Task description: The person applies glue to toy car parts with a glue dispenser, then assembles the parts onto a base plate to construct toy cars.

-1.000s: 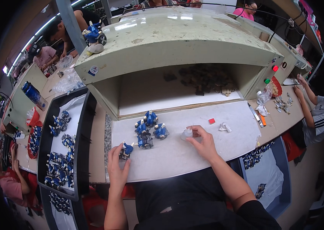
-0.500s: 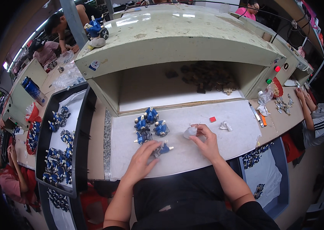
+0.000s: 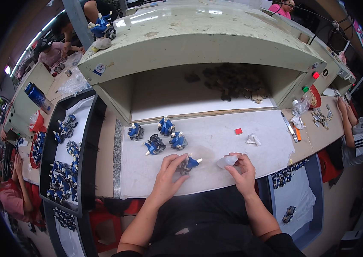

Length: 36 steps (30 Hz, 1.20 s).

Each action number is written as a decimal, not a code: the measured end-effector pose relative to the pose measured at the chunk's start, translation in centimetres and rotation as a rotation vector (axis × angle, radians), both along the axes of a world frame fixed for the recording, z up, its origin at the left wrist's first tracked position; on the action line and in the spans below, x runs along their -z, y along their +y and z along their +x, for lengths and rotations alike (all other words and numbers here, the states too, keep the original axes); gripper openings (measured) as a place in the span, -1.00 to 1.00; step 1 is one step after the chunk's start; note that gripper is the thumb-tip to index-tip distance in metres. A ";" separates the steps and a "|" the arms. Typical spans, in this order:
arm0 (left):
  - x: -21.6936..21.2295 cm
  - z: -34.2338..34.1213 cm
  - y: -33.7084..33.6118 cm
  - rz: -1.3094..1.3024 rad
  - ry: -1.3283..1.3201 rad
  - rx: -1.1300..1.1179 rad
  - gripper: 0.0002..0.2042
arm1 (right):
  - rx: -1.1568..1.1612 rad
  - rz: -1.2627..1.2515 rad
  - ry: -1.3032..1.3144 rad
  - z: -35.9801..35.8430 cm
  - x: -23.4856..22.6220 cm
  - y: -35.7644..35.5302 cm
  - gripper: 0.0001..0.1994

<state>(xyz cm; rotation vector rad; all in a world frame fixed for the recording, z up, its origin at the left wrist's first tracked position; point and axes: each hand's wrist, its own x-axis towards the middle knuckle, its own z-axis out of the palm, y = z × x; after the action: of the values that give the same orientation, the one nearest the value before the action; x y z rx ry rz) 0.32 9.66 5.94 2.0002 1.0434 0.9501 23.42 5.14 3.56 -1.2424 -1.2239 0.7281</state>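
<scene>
My left hand [image 3: 167, 176] is closed around a small blue figurine with wheels [image 3: 192, 162], whose cream-coloured end points to the right. In the fingers of my right hand [image 3: 242, 172] is a whitish, translucent, rounded piece [image 3: 227, 161], its kind not clear. A small gap lies between the two held things, low over the white sheet [image 3: 215, 128]. Beyond my left hand are several like figurines: one at the left [image 3: 135, 132], one at the back [image 3: 166, 127], one tipped over [image 3: 154, 145] and one beside it [image 3: 178, 140].
A red square [image 3: 238, 131] and a crumpled white scrap [image 3: 253, 139] lie on the sheet. Behind stands a pale green booth [image 3: 198, 49] with dark pieces inside. A black tray [image 3: 88, 154] of figurines is at the left, a grey tray [image 3: 317, 188] at lower right. Co-workers sit on both sides.
My left hand has moved right with its figurine. My right hand has shifted right and slightly nearer me with the whitish piece. The loose figurines are spread wider, one farther left.
</scene>
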 end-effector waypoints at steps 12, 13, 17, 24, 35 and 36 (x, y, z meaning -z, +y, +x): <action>0.1 -0.5 -1.0 0.019 0.068 -0.146 -0.32 | 0.015 0.014 -0.021 0.1 0.0 -0.1 -0.71; 0.3 -0.3 -0.9 0.026 0.066 -0.141 -0.32 | 0.013 0.010 -0.035 0.1 0.0 -0.1 -0.71; 1.7 0.2 -0.7 0.073 0.124 -0.075 -0.27 | 0.029 0.041 -0.041 0.0 0.1 0.0 -0.70; 1.2 0.1 -0.9 0.081 0.137 -0.066 -0.13 | 0.033 0.013 -0.051 0.1 -0.1 0.0 -0.70; 1.0 -0.9 -0.5 0.015 0.092 0.043 -0.23 | 0.041 0.021 -0.087 0.1 0.0 0.0 -0.70; 0.9 -0.9 -0.5 0.020 0.092 0.040 -0.25 | 0.044 0.018 -0.100 0.1 -0.1 0.0 -0.70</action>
<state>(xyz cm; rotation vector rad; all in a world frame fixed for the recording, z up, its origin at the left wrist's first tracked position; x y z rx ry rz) -0.56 9.13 5.01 2.0907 1.0434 0.8581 23.53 5.11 3.62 -1.2992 -1.2775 0.6280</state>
